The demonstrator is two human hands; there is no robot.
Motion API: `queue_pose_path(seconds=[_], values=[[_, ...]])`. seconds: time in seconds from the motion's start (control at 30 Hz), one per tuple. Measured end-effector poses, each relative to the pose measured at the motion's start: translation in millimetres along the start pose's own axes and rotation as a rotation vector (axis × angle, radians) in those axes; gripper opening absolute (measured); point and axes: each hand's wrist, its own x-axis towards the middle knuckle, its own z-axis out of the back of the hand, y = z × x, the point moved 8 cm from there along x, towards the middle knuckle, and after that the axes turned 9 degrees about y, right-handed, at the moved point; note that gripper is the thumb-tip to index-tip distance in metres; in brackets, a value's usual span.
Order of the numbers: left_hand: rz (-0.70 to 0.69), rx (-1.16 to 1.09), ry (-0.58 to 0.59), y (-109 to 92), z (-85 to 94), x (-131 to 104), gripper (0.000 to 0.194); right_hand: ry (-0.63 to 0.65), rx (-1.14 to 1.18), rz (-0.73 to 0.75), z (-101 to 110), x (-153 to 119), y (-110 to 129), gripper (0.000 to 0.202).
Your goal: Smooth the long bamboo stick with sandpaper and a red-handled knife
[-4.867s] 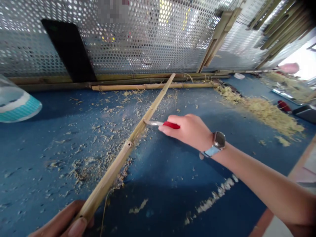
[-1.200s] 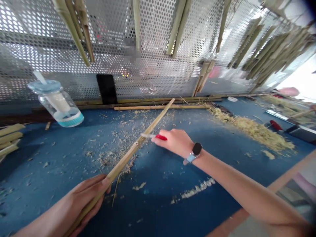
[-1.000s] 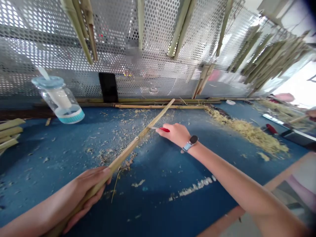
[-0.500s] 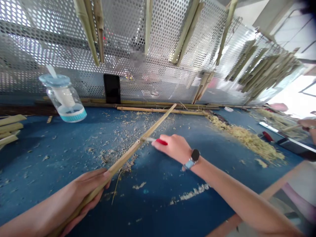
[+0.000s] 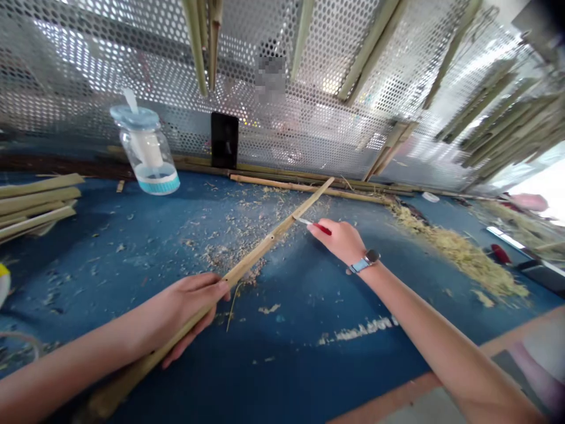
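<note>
A long pale bamboo strip (image 5: 251,257) slants across the blue table (image 5: 282,365), its near end low at the left and its far end by the back edge. My left hand (image 5: 198,306) is closed around the strip's lower part. In my right hand (image 5: 343,238) is a small knife (image 5: 318,226) with a red handle, gripped in a fist. Its light blade meets the strip's right edge, beyond a dark-spotted node. Fine shavings (image 5: 229,250) lie under and left of the strip. A watch is on my right wrist.
A clear jar (image 5: 152,156) with a blue lid and a black phone (image 5: 224,140) stand at the back, before a perforated metal panel (image 5: 273,118). Split bamboo pieces (image 5: 39,203) lie left; a shavings heap (image 5: 459,250) lies right. Another red-handled tool (image 5: 500,254) is farther right.
The knife blade has moved farther along the strip, from near the node toward the far end. The whole view has shifted, so things appear more to the right. Both hands keep their holds.
</note>
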Motion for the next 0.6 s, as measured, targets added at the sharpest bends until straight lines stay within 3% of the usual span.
queue_pose_path(seconds=[0.2,0.33,0.4,0.47,0.6], values=[[-0.032,0.012,0.055,-1.4,-5.5,0.5,0.029,-0.032,0.19,0.012,12.7,-5.3,9.8,0.065],[-0.028,0.044,0.057,-4.0,-5.8,-0.4,0.031,0.182,0.491,0.128,0.8,-36.9,64.9,0.064],[-0.016,0.064,0.038,-4.4,-4.4,-0.3,0.029,0.278,0.426,0.221,-7.7,-55.3,97.2,0.062],[-0.001,0.081,0.022,-3.0,-3.1,0.2,0.029,0.313,0.239,0.259,-16.5,-67.2,114.7,0.06],[0.002,0.104,-0.005,3.6,-1.1,1.2,0.031,0.278,0.034,0.165,-26.6,-71.4,107.4,0.06]])
